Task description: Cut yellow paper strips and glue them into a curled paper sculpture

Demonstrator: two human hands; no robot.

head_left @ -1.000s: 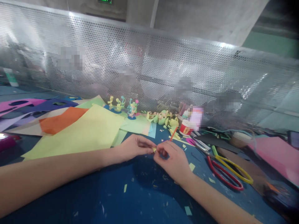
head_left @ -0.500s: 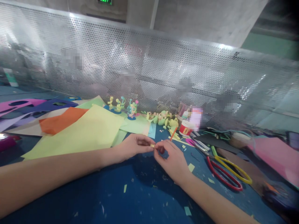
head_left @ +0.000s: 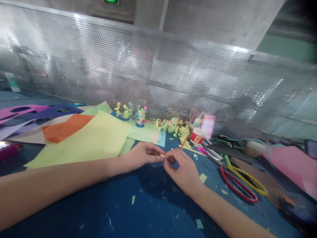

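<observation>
Both hands meet above the blue table, fingertip to fingertip. Between them is a tiny piece of yellow paper, mostly covered by the fingers. My left hand is closed in a pinch on its left end. From the other side my right hand pinches it with thumb and forefinger, the fingers curled. Large pale yellow paper sheets lie beyond my left forearm. To the right of my right hand rest scissors with one red and one yellow handle loop.
Small paper figures on blue bases stand at the back, beside a pile of yellow-green paper pieces. A red and white tub is behind my right hand. Pink paper lies far right. Paper scraps dot the blue table. A perforated metal screen borders the back.
Very little differs. My right fingertips have shifted slightly at the yellow paper, and less of it shows between the hands.
</observation>
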